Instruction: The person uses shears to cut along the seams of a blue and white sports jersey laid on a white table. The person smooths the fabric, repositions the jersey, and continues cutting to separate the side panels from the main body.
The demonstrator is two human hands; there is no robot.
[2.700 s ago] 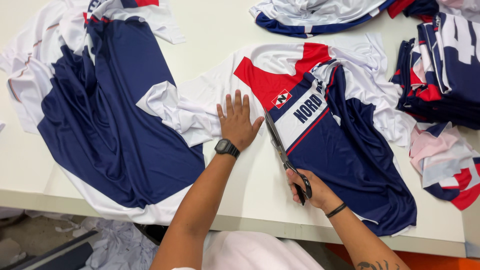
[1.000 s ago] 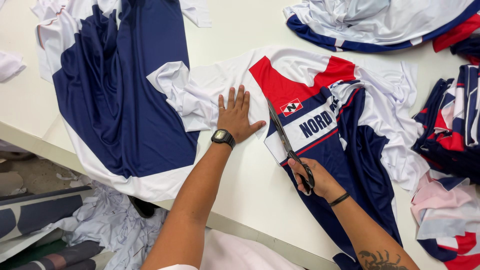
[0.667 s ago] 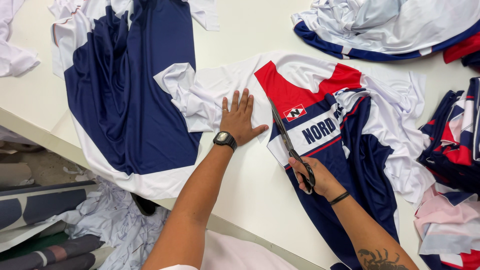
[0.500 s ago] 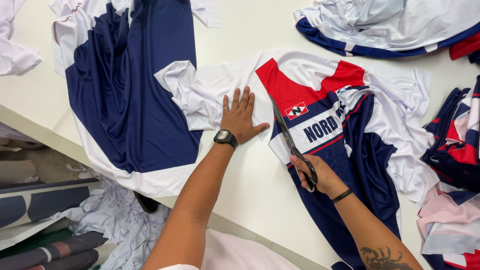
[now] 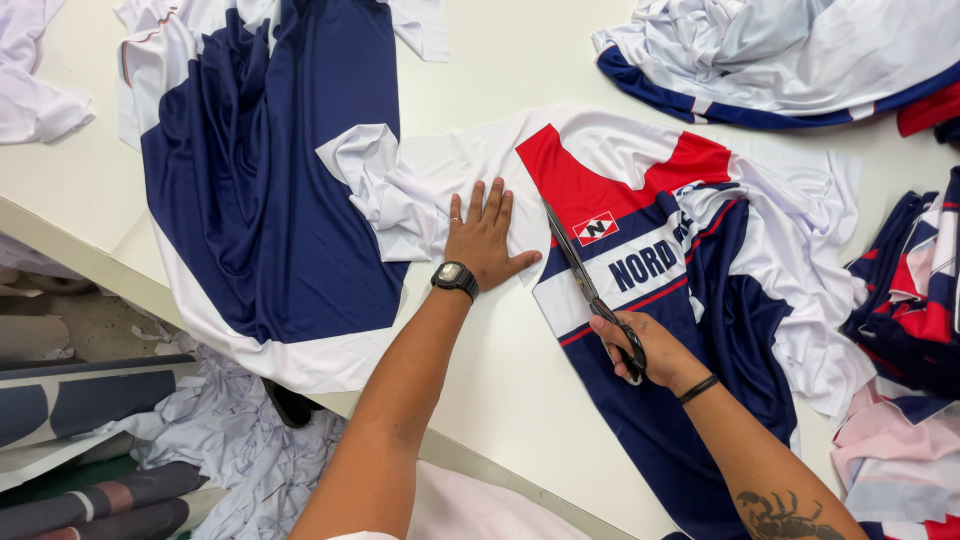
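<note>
Head cam view: my left hand (image 5: 485, 235) is spread flat on the printed jersey panel (image 5: 640, 270) so it can't slide – my right hand (image 5: 640, 350), just right of it, is closed through the scissors (image 5: 590, 290), blades along the panel's left edge. Another navy piece (image 5: 270, 170) lies further left.

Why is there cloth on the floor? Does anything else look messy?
Yes. Crumpled fabric scraps lie heaped on the floor below the table's edge. On the table, the jersey being cut with scissors is bunched and wrinkled along its right side, not flat. The left hand presses it down; the right hand holds the scissors.
</note>
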